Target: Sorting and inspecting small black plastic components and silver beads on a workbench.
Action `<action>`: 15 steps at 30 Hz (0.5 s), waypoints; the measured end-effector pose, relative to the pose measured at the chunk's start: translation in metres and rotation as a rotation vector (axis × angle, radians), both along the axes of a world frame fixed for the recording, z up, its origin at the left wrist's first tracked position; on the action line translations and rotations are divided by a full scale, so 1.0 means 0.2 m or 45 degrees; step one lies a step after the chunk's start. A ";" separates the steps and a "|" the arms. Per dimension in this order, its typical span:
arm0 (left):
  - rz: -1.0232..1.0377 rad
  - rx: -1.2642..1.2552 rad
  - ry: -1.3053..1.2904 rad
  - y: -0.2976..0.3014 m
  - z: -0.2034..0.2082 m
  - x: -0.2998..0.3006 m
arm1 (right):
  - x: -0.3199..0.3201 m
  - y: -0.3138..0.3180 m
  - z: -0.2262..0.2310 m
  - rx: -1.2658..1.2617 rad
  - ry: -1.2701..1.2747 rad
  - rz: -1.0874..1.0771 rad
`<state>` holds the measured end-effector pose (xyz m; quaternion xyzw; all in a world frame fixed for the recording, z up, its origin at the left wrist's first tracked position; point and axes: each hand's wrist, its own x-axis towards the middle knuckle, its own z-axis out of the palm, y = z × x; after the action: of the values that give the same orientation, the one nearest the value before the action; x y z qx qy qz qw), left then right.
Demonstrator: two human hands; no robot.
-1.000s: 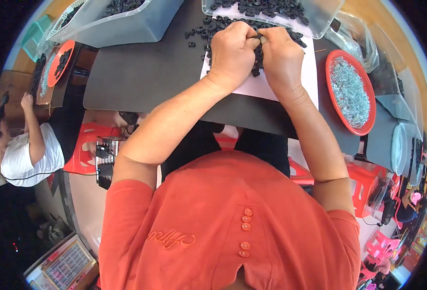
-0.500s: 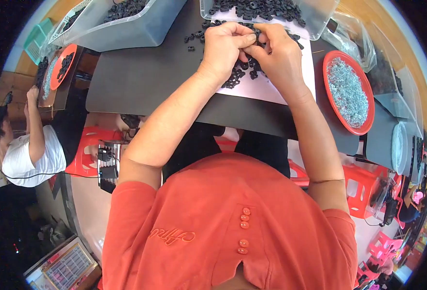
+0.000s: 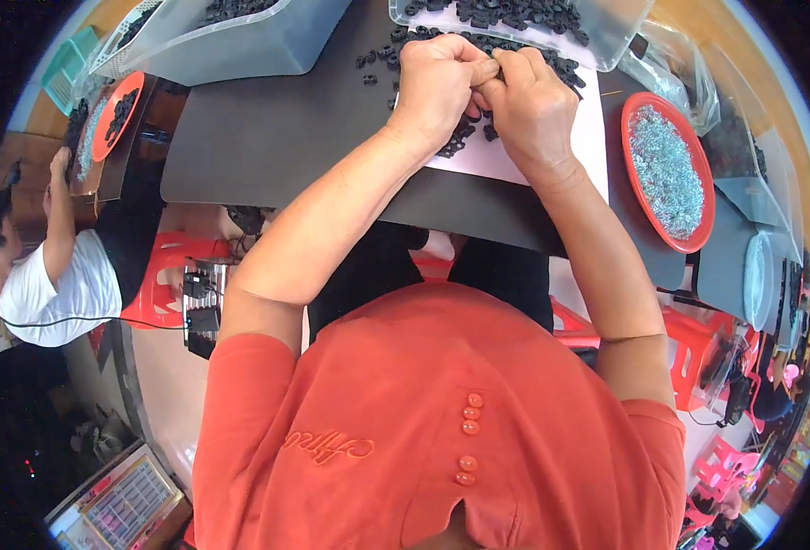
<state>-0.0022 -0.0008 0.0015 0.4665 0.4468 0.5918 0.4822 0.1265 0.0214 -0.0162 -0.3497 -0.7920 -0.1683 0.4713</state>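
Note:
My left hand (image 3: 434,90) and my right hand (image 3: 538,103) meet above a white sheet (image 3: 590,124), thumbs and fingertips pinched together. Whatever sits between the fingertips is too small and too covered to make out. Small black plastic parts (image 3: 457,140) lie loose on the sheet beneath and around both hands. Just beyond them stands a clear plastic tub (image 3: 611,44) holding more of these black parts. To the right of my right forearm, a red plate (image 3: 689,244) carries a heap of tiny shiny silvery-blue metal pieces (image 3: 666,170).
The dark table (image 3: 276,147) has a large translucent bin (image 3: 249,60) at its far left, with black parts inside. Clear plastic bags (image 3: 698,82) lie at the far right. On the left, a person in a white shirt (image 3: 66,289) works beside an orange-red plate (image 3: 109,131). Red plastic stools (image 3: 162,275) stand below.
The right hand's fingers have curled in more, and the fingertips of both hands have come closer together. The whole view has shifted slightly.

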 end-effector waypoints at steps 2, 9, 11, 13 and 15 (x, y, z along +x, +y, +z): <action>-0.052 0.023 -0.058 0.02 0.00 -0.01 | 0.00 0.01 0.01 -0.039 0.077 0.035; -0.160 -0.004 -0.317 0.03 0.02 -0.08 | 0.01 0.00 0.07 -0.082 0.213 0.123; -0.134 0.093 -0.160 0.02 0.03 -0.06 | 0.00 0.00 0.07 -0.064 0.189 0.115; -0.087 0.204 0.035 0.01 0.01 0.00 | 0.03 0.00 0.05 -0.052 0.194 0.151; -0.104 0.284 0.113 0.01 -0.01 0.00 | 0.03 -0.06 0.09 -0.108 0.200 0.189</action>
<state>-0.0020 0.0017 -0.0004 0.5609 0.3797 0.5965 0.4306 0.1322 0.0104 0.0017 -0.3218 -0.7828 -0.0712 0.5277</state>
